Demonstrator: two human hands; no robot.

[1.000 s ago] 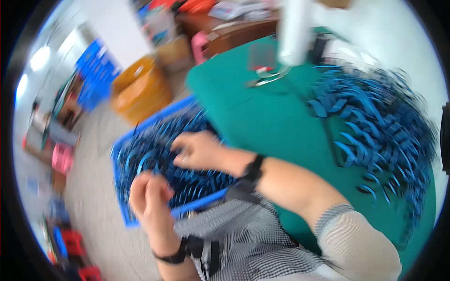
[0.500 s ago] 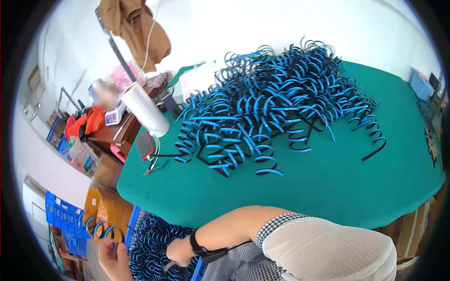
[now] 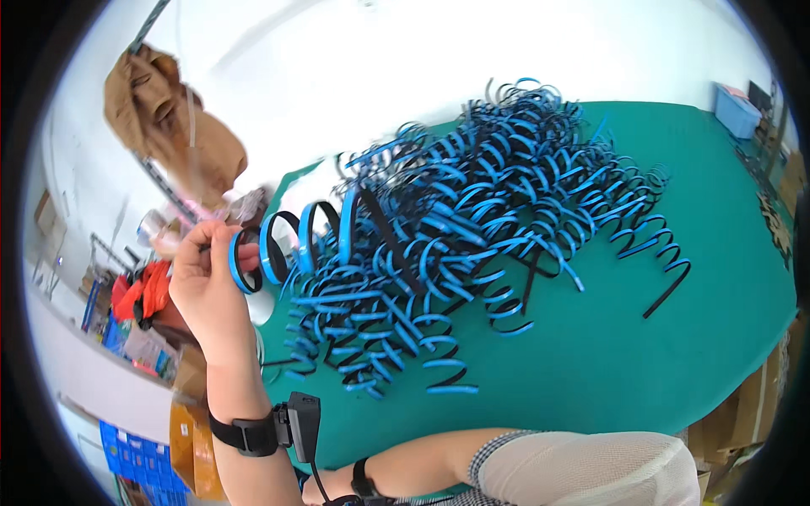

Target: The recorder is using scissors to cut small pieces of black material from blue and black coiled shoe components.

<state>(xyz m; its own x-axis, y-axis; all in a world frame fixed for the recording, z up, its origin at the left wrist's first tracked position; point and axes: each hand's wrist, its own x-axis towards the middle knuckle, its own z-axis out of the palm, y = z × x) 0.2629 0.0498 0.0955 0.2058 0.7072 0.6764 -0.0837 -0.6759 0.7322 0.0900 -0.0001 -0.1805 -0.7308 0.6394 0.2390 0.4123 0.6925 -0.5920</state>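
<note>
Pinched in my raised left hand (image 3: 205,287) is one end of a spiral-coiled strip (image 3: 305,240), blue on one face and black on the other. Its loops stretch right, in front of a large tangled pile of similar coiled strips (image 3: 515,190) on the green table (image 3: 607,363). Low in the view, past the table's near edge, my right hand (image 3: 319,487) is mostly hidden behind my left forearm and wrist strap. Its fingers do not show.
A brown cloth (image 3: 173,126) hangs from a pole at the left. Behind my left hand, a white roll (image 3: 261,308) is partly covered. Blue crates (image 3: 139,460) stand at lower left, cardboard boxes (image 3: 747,405) at lower right. A blue bin (image 3: 737,111) sits at far right.
My left hand has risen from beside the table's lower left up to the pile's left side, bringing the coiled strip along. My right hand has dropped lower in view, and the view has shifted.
</note>
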